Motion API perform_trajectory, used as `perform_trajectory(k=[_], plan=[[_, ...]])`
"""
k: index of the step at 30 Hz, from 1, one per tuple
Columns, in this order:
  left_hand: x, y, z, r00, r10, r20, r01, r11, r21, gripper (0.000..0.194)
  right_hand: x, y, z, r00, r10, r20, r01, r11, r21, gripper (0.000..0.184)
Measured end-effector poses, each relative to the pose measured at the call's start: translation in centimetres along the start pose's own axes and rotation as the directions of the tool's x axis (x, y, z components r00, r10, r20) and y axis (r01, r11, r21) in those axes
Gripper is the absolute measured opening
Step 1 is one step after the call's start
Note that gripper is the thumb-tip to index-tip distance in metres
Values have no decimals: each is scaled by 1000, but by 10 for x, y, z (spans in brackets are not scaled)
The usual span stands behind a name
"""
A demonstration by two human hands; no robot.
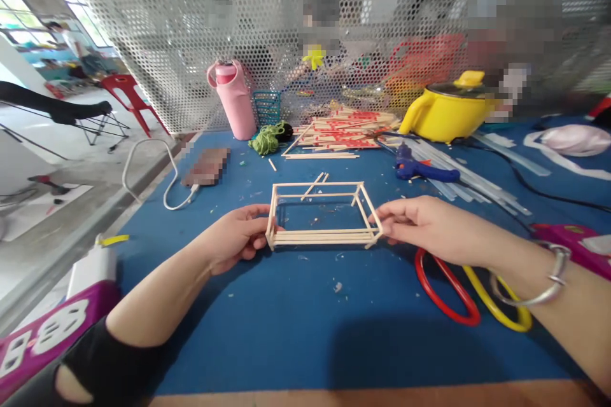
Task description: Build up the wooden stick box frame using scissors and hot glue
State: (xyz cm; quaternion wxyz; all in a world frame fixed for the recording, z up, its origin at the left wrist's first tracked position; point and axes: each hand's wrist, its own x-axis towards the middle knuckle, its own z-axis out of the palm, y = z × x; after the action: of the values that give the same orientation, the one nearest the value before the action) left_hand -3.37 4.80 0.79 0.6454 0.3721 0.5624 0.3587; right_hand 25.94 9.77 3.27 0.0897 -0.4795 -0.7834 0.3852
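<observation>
Wooden-stick box frame (325,238), in front and to the left of the blue hot-glue gun (427,171), ends pinched by left hand (242,230) and right hand (414,221); slender corner joints (270,240) could skew or snap under uneven squeezing.

From close above, one head-worn camera faces forward and down over the blue tabletop (286,331).

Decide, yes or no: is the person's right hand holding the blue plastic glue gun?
No, the right hand holds the pale wooden-stick frame, while the glue gun lies apart, farther back.
</observation>
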Motion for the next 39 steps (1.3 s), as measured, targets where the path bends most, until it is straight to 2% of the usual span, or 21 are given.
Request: perform_trajectory(k=[3,7,16,17,19,20,21,22,24,25,26,27,28,31,32,33,34,35,36,37,39], plan=[[1,-2,-1,1000,17,26,-17,1000,0,36,2,1,5,999,37,6,-37,994,107,19],[1,-4,-4,1000,12,-17,-12,1000,-16,36,4,6,9,999,6,-35,0,986,170,13],[1,-2,-2,1000,-20,-12,20,1000,-7,32,4,1,6,1000,-11,15,11,999,45,17],[0,-2,-2,999,-12,-48,14,1000,26,33,4,1,6,1000,-13,14,13,999,49,16],[-3,1,-5,979,49,-197,-21,990,142,36,4,1,7,1000,-26,10,25,998,64,16],[-6,2,-8,946,123,-299,-57,974,220,37,4,2,8,999,-33,5,32,997,75,15],[-10,4,-10,889,225,-399,-103,947,305,37,4,4,8,999,-37,0,37,995,90,14],[-15,7,-12,805,340,-487,-151,910,385,37,4,6,9,999,-35,-6,35,993,116,13],[-27,11,-12,583,541,-606,-246,828,503,36,5,10,9,1000,-11,-8,13,982,190,11],[-34,11,-9,464,608,-644,-295,792,535,36,5,12,8,1000,3,-6,-2,974,227,9],[-41,11,-5,366,649,-667,-343,760,552,35,5,14,7,1000,16,-4,-14,966,259,9],[-48,8,2,296,678,-673,-392,729,561,34,4,15,5,1000,27,-2,-25,959,284,9],[-54,4,10,246,704,-666,-438,694,572,32,3,16,2,999,38,-5,-34,953,300,10],[-66,-16,38,206,821,-532,-500,556,664,24,-6,22,-10,997,72,-12,-64,941,331,15],[-69,-24,47,220,877,-427,-503,477,721,24,-12,24,-15,996,83,-15,-73,938,339,16],[-72,-31,56,233,931,-281,-517,363,775,23,-20,27,-21,995,93,-22,-80,936,342,17],[-76,-37,64,285,952,-107,-540,252,803,23,-30,31,-28,994,101,-39,-82,937,339,17],[-79,-41,72,318,946,65,-598,147,788,24,-43,35,-34,992,110,-67,-82,941,328,18],[-83,-43,80,330,921,209,-663,68,746,26,-57,38,-40,987,120,-102,-84,948,307,19],[-87,-44,87,330,893,306,-722,30,691,26,-73,41,-44,981,132,-143,-88,956,279,21],[-93,-39,104,312,877,366,-793,28,608,25,-105,41,-45,969,152,-195,-108,970,217,23]])
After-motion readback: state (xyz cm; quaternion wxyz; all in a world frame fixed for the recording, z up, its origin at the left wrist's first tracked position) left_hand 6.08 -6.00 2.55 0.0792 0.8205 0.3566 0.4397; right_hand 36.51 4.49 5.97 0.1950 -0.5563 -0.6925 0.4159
